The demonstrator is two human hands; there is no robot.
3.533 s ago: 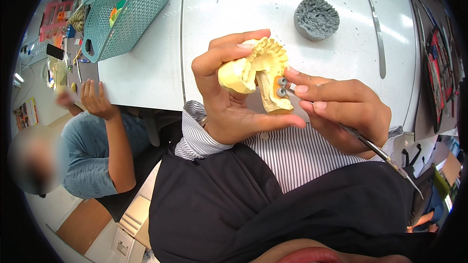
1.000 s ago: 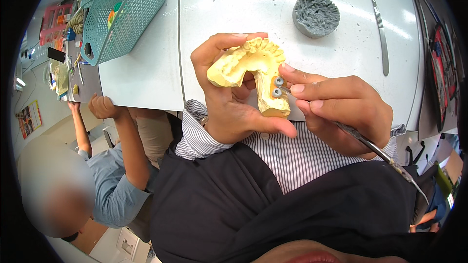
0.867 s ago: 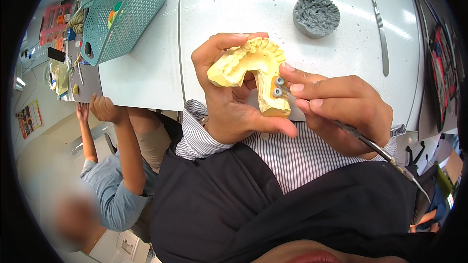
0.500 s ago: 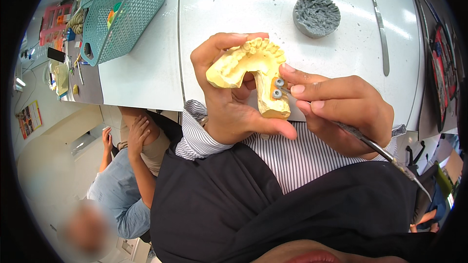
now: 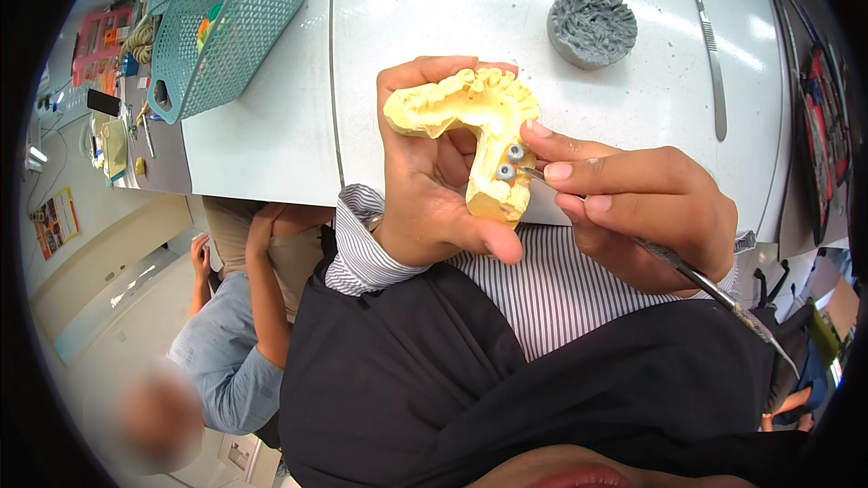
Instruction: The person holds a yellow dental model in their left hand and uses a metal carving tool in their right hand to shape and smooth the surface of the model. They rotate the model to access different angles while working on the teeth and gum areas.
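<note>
— What is the left hand (image 5: 434,190) doing?

— Its grip is closed around a yellow dental cast (image 5: 470,126), a horseshoe-shaped plaster model of a jaw with teeth. The thumb presses under the lower end of the cast, and the fingers wrap behind the arch. The cast is held up above the near edge of the white counter (image 5: 407,9), roughly at the centre of the view.

— And the right hand (image 5: 651,208)?

— Its grip is closed on a slim metal instrument (image 5: 705,285), held like a pen. The tip touches the cast right at two small grey metal posts (image 5: 509,163) set into its right-hand limb; the handle runs away toward 4 o'clock, over the striped shirt and dark apron.

— What lies on the counter?

— At 1 o'clock from the cast, a round grey textured block (image 5: 592,24). Farther out at 2 o'clock, a long metal spatula (image 5: 707,45) lying flat, well apart from the hands. At 10 o'clock, a teal mesh basket (image 5: 226,27) with small things inside.

— Anyone else around?

— Another person in a light blue shirt (image 5: 226,361) sits low at 8 o'clock, beside the counter's edge, arms raised.
</note>
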